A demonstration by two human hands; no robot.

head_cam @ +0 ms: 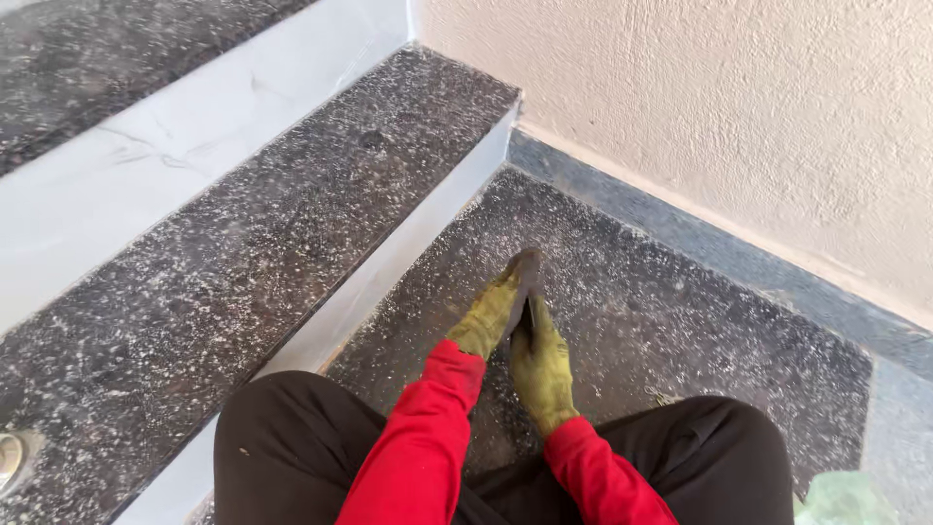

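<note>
Two gloved hands meet low over a dark speckled step, seen from above by the person crouching there. Left hand (489, 313) in a yellow-green glove, fingers stretched forward and down, dark-stained at the tips, touching the step (632, 321). Right hand (541, 365) in a matching glove lies just beside it, pressed against the left along the palm edge. Between the two a thin dark tool (526, 316) shows as a narrow strip; both hands appear closed on it, though what kind of tool it is cannot be told, since most of it is hidden by the gloves. Its front end sits at the stone surface under the left fingertips.

Red sleeves (418, 457) run back from both wrists. Dark trousers (292, 447) cover both knees, left and right at the bottom edge.

The step is dark granite flecked all over with white dust or spatter. A white riser (389, 267) rises at its left to the next tread (243, 253), equally speckled; another white riser (165, 146) stands above that. Rough cream plaster wall (729, 117) on the right, with a grey skirting (719, 248) along its foot. A pale green bag (846, 501) at the bottom right corner. A round metal object (12, 457) at the far left edge on the upper tread.
</note>
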